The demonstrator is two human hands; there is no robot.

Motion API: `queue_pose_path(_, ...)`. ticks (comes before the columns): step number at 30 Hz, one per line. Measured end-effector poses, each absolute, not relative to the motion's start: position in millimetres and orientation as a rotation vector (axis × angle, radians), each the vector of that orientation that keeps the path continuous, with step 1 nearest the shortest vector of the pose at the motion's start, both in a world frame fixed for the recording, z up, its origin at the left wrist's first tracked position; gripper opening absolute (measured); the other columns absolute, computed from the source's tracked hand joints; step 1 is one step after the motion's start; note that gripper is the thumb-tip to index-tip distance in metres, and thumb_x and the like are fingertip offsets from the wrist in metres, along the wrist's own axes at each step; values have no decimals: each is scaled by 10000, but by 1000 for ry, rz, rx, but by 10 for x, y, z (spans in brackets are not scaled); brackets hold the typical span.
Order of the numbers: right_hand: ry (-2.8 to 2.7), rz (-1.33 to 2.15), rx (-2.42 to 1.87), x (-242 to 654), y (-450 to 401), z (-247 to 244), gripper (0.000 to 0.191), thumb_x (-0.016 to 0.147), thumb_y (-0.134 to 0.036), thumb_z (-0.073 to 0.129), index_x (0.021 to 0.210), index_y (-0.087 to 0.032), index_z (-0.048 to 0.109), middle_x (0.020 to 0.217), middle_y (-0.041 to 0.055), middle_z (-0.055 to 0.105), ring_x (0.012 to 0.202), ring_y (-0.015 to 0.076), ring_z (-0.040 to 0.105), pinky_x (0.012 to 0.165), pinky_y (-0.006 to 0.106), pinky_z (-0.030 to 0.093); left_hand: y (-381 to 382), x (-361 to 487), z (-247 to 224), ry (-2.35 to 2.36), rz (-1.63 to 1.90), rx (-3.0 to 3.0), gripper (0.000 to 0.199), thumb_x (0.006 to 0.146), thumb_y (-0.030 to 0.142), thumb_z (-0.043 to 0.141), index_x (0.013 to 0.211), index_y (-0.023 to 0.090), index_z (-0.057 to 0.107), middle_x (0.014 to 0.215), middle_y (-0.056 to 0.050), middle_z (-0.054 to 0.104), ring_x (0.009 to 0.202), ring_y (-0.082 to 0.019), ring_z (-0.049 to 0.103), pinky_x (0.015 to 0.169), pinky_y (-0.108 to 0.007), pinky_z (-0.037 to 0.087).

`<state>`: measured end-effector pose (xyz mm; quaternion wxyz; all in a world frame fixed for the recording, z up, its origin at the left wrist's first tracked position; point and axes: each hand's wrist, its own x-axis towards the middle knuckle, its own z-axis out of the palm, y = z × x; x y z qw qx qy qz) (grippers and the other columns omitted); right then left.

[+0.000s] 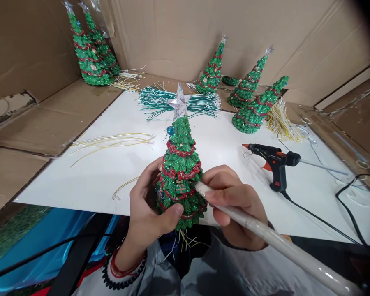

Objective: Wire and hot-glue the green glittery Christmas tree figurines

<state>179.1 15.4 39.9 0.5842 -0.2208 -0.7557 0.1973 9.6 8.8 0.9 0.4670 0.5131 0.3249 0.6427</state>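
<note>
Pale tube, slanting up-left toward the right flank of the green tree, is being pinched near its tip by the right hand. Tree is being held upright at the table's near edge, cupped by the half-curled left hand.

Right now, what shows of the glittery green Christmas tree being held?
The cone-shaped, glittery green Christmas tree looks moulded, perhaps resin, with ruffled tiers, red garlands, a green gift-shaped ornament and a blue bauble. A clear, shiny star tops it. Held nearly upright by the left hand, it is at the near edge of the white tabletop, white and yellow wires hanging below. A pale grey tube in the right hand points at its side.
</note>
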Motion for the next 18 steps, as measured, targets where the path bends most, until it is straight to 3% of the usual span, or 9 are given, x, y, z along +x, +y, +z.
queue_pose_path(6,-1776,456,-507,1816,148,340,179,1047,-406,593,965,-252,637,684,-37,526,747,167,612,659,300,516,80,110,9,839,1552,1242,667,660,385,912,1261,216,679,1237,-95,768,1118,-296,736,940,-374,613)
queue_pose_path(18,-1833,420,-452,1865,155,282,144,1053,-357,581,1049,-220,626,706,-28,493,765,177,591,691,309,546,85,112,17,814,1555,1249,643,639,330,916,1232,223,689,1212,-84,781,1097,-290,749,913,-358,622)
